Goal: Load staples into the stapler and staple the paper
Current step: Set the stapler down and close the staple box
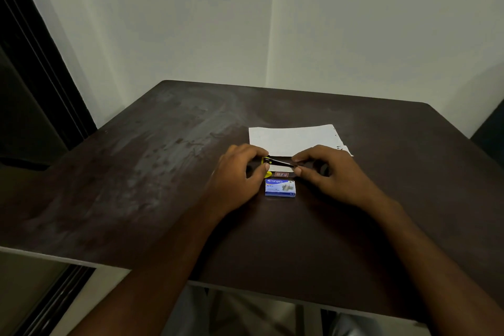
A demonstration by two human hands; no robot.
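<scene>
Left hand (240, 172): grips the yellow hinge end of the stapler (278, 163), seemingly to steady it.
Right hand (324, 172): pinches the stapler's other end, likely opening it for loading.
Staple box (280, 188): closed, just below both thumbs; contents hidden.
Paper (296, 139): flat on the table (163, 172), just beyond the fingertips, awaiting stapling.

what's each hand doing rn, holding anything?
Left hand: closed on the yellow end of the stapler.
Right hand: fingertips pinched at the stapler's other end; grip contents cannot be told.
</scene>
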